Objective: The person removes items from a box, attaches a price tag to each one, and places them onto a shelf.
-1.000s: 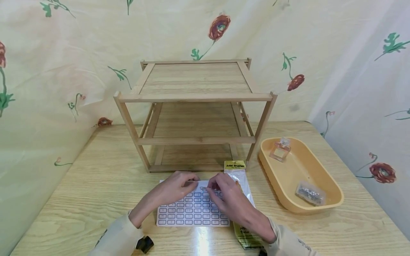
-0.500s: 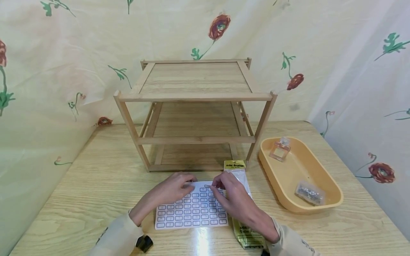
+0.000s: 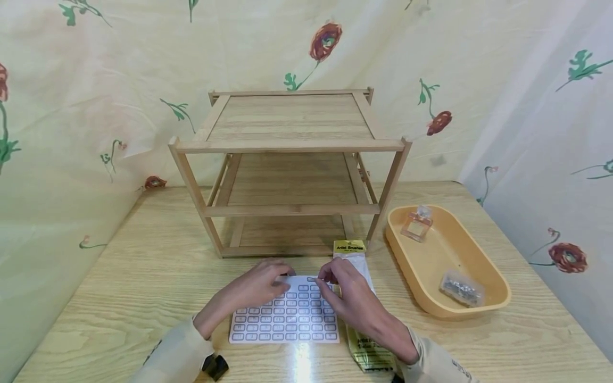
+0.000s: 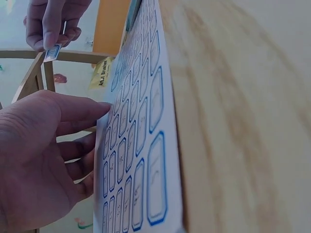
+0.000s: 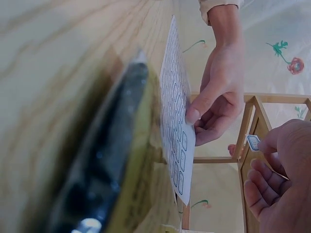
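Observation:
A white sheet of blue-bordered label stickers (image 3: 282, 320) lies at the front of the table. My left hand (image 3: 258, 282) grips its far left edge, the thumb on the printed face and the other fingers at the edge and behind it, as the left wrist view shows. Between thumb and index finger my right hand (image 3: 348, 291) pinches one small peeled label sticker (image 5: 253, 142). In the left wrist view that sticker (image 4: 52, 52) hangs apart from the sheet. Part of the sheet's right side is hidden under the right hand in the head view.
Partly beneath the right forearm lies an "Artist Brushes" packet (image 3: 351, 260). A three-tier wooden shelf (image 3: 292, 145) stands behind the sheet. To the right, a yellow tray (image 3: 450, 239) holds a perfume bottle (image 3: 417, 225) and a clear box of small metal pieces (image 3: 462, 289).
My right hand has moved slightly right with the sticker, away from the left hand. The sheet has shifted a little left and toward me. My left hand keeps its hold.

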Demonstrator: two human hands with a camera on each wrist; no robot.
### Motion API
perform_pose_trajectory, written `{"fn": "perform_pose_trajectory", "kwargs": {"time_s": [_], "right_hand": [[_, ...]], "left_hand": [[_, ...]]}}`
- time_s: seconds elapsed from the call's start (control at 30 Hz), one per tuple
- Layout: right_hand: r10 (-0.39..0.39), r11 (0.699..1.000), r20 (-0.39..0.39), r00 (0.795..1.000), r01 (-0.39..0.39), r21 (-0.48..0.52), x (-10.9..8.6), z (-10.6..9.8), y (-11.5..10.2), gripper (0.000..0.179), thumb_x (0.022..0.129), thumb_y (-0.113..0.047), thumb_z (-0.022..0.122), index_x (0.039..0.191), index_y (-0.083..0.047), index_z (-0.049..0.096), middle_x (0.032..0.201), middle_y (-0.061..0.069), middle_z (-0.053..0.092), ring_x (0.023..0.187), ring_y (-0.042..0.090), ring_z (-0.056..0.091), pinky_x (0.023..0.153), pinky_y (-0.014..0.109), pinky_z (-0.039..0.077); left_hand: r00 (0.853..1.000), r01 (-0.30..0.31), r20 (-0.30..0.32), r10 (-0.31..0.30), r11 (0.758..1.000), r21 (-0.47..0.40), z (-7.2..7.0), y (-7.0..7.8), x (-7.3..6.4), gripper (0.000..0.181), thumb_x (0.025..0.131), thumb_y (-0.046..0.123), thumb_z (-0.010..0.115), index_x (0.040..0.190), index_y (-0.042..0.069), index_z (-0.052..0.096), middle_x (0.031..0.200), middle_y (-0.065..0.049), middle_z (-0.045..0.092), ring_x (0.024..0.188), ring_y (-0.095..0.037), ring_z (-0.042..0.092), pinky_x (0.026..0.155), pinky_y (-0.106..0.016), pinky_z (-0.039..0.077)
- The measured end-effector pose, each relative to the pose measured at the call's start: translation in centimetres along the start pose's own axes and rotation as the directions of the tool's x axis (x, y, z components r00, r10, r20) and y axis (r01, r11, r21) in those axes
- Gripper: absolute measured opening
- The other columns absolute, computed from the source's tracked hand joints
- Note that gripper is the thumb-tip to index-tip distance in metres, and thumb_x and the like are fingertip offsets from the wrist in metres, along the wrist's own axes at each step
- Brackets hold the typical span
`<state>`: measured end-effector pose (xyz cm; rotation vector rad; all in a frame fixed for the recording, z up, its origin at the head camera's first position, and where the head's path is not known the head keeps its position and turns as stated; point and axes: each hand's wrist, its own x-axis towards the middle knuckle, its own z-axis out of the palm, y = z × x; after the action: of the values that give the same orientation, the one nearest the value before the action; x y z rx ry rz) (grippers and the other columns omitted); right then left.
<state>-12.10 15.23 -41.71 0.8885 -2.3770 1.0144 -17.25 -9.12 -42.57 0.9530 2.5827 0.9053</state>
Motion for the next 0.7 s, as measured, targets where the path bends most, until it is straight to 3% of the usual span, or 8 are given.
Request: {"fn": "perform_pose_trajectory", "kwargs": {"time_s": [0.2,0.43,0.7], "right_hand": [[0.007,1.0,-0.003,1.0,-0.007,-0.008,-0.03,-0.01,-0.01,0.022,0.088,0.005,0.074,0.098,-0.009,0.061,0.094,-0.002,0.059,0.086,0.01,0.058,0.073,0.026,0.056],[0.011,1.0,-0.004,1.0,-0.011,-0.017,-0.09,0.0,0.16,0.009,0.097,-0.008,0.071,0.098,-0.009,0.062,0.094,-0.003,0.059,0.085,0.011,0.058,0.072,0.027,0.056],[0.036,0.999,0.008,0.999,-0.036,-0.004,0.0,-0.08,0.07,0.008,0.096,-0.006,0.07,0.098,-0.008,0.062,0.094,-0.003,0.058,0.086,0.011,0.058,0.073,0.029,0.057]], "left_hand": [[1.0,0.01,0.007,-0.01,1.0,-0.002,0.17,-0.08,-0.03,0.024,0.099,0.009,0.067,0.122,0.003,0.07,0.124,-0.009,0.065,0.119,-0.029,0.06,0.102,-0.049,0.049],[0.999,0.05,0.009,-0.05,0.999,0.016,0.14,-0.03,-0.05,0.025,0.099,0.012,0.068,0.123,0.006,0.069,0.13,-0.012,0.063,0.129,-0.035,0.054,0.108,-0.054,0.043],[0.998,0.056,-0.005,-0.056,0.998,0.026,0.08,-0.18,-0.28,0.027,0.098,0.013,0.07,0.125,0.008,0.069,0.13,-0.01,0.062,0.129,-0.034,0.053,0.108,-0.054,0.043]]}}
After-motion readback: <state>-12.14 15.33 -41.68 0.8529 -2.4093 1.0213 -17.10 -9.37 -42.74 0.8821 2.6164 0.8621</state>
